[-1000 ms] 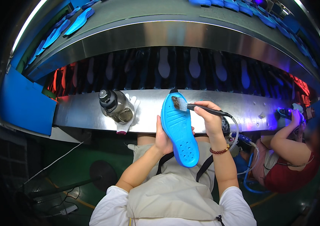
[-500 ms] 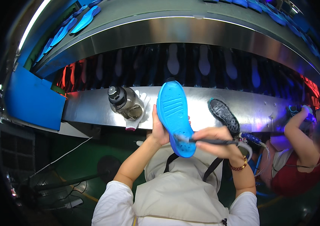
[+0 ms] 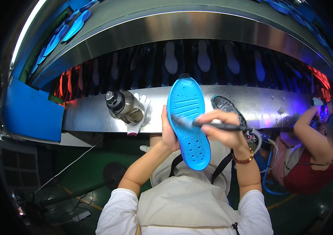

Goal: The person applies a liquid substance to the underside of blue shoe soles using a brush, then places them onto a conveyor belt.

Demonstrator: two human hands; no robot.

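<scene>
Right hand (image 3: 228,135), clamped on the brush (image 3: 222,126), just moved further up the blue sole (image 3: 192,144); left hand (image 3: 169,135) still gripping it.

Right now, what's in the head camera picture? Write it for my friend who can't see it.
A person's left hand holds a bright blue shoe sole while the right hand holds a blurred brush at its middle. On the metal bench beyond are a drink bottle and a dark sole.

The brush bristles (image 3: 183,121) are blurred over the blue sole (image 3: 190,137).
</scene>
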